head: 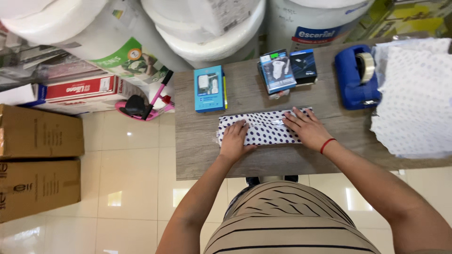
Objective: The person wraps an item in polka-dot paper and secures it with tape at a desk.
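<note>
A flat parcel wrapped in white paper with dark dots (266, 127) lies on the grey wooden table (197, 150). My left hand (234, 138) rests flat on its left end, fingers spread. My right hand (305, 127), with a red band at the wrist, presses on its right end, fingertips at the paper's top edge. Neither hand grips anything.
Behind the parcel lie a light blue box (209, 88) and a stack of small dark and blue boxes (287, 69). A blue tape dispenser (357, 75) and loose dotted paper sheets (416, 94) sit at the right. Cardboard boxes (37, 160) stand on the tiled floor at left; big white rolls (207, 28) behind.
</note>
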